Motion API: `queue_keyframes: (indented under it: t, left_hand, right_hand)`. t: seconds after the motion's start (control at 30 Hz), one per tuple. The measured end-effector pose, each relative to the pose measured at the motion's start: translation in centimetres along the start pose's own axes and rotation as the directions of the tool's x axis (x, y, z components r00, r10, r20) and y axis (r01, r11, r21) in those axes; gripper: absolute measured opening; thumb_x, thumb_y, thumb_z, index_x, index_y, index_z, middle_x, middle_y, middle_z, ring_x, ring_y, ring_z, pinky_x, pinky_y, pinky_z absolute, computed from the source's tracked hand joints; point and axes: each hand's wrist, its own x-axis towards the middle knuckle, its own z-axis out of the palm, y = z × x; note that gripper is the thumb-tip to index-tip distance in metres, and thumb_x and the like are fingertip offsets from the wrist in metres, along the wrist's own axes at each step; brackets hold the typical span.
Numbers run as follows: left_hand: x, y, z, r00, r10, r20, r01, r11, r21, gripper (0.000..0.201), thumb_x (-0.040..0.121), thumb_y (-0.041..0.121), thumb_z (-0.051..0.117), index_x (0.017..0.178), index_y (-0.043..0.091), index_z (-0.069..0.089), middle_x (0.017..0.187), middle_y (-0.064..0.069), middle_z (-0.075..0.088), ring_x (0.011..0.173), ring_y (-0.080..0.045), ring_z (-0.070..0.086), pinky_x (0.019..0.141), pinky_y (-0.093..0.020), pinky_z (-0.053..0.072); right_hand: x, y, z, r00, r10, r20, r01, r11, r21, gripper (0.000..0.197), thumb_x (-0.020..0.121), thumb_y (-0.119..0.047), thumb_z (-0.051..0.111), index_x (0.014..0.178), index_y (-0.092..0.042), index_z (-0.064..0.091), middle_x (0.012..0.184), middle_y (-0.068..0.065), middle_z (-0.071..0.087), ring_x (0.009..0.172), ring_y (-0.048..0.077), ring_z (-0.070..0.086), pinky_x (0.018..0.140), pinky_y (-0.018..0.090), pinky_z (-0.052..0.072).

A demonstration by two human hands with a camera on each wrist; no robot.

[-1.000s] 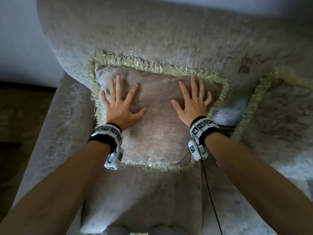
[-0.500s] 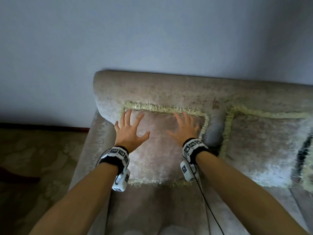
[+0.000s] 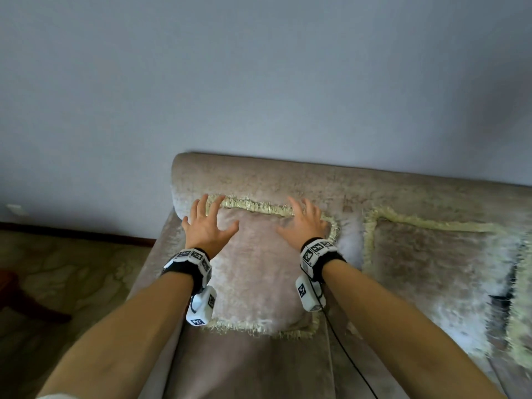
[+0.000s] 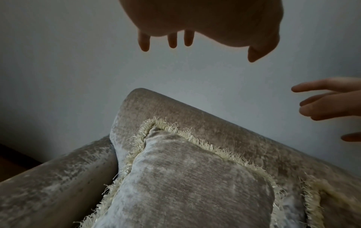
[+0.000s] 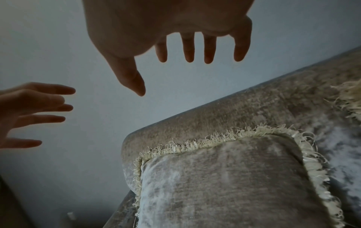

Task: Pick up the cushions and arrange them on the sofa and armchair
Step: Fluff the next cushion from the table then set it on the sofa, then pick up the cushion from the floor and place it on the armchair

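A beige velvet cushion (image 3: 259, 269) with a cream fringe leans against the sofa backrest (image 3: 288, 180) at the sofa's left end, beside the armrest (image 3: 161, 254). My left hand (image 3: 207, 226) hovers over its upper left corner with fingers spread. My right hand (image 3: 305, 223) hovers over its upper right corner, fingers straight. In the left wrist view the left hand (image 4: 195, 23) is off the cushion (image 4: 195, 192). The right wrist view shows the right hand (image 5: 166, 30) clear of the cushion (image 5: 224, 185) too. A second matching cushion (image 3: 431, 269) leans to the right.
A plain wall rises behind the sofa. Patterned carpet (image 3: 72, 269) lies left of the armrest, with a dark wooden furniture leg (image 3: 28, 306) on it. A black cable (image 3: 345, 355) hangs from my right wrist over the seat. Another fringed cushion edge (image 3: 521, 326) shows at far right.
Both hands pressed flat on the cushion a second ago; now they have lifted off it and hover above its top edge. My head has pulled back and up.
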Motion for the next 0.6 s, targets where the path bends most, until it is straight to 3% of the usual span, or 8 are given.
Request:
queue_keyframes:
  t: [0.3, 0.4, 0.53, 0.6]
  left_hand:
    - [-5.5, 3.5, -1.0, 0.988, -0.106, -0.112, 0.112, 0.992, 0.053, 0.074, 0.085, 0.06, 0.058, 0.149, 0.039, 0.027, 0.161, -0.007, 0.017, 0.148, -0.028, 0.016, 0.114, -0.061, 0.018]
    - [-8.2, 3.2, -2.7, 0.967, -0.177, -0.183, 0.187, 0.981, 0.041, 0.072, 0.086, 0.058, 0.058, 0.148, 0.036, 0.031, 0.161, -0.007, 0.019, 0.147, -0.028, 0.017, 0.114, -0.059, 0.017]
    - [-11.6, 0.2, -5.8, 0.929, -0.275, -0.247, 0.296, 0.954, 0.048, 0.082, 0.075, 0.073, 0.044, 0.148, 0.037, 0.032, 0.159, -0.008, 0.023, 0.147, -0.029, 0.018, 0.113, -0.06, 0.018]
    - [-13.6, -1.9, -7.3, 0.908, -0.309, -0.283, 0.34, 0.938, 0.068, 0.077, 0.079, 0.067, 0.052, 0.148, 0.036, 0.033, 0.159, -0.009, 0.024, 0.147, -0.029, 0.018, 0.112, -0.063, 0.02]
  right_hand:
    - [-1.9, 3.6, -2.9, 0.987, -0.159, 0.003, 0.159, 0.985, -0.06, 0.073, 0.09, -0.049, 0.058, 0.151, -0.036, 0.021, 0.161, 0.004, 0.013, 0.145, 0.033, 0.014, 0.111, 0.06, 0.021]
    - [-2.4, 2.1, -2.3, 0.973, -0.222, 0.056, 0.225, 0.973, -0.046, 0.081, 0.085, -0.047, 0.068, 0.15, -0.039, 0.022, 0.16, 0.004, 0.015, 0.144, 0.035, 0.016, 0.11, 0.063, 0.023]
    - [-3.8, -1.9, -0.4, 0.945, -0.309, 0.103, 0.315, 0.948, -0.041, 0.085, 0.08, -0.049, 0.069, 0.15, -0.04, 0.022, 0.159, 0.003, 0.016, 0.143, 0.034, 0.016, 0.109, 0.063, 0.025]
    - [-4.9, -4.2, 1.0, 0.923, -0.363, 0.129, 0.368, 0.929, -0.023, 0.085, 0.081, -0.048, 0.067, 0.151, -0.04, 0.02, 0.16, 0.003, 0.015, 0.144, 0.034, 0.015, 0.109, 0.062, 0.027]
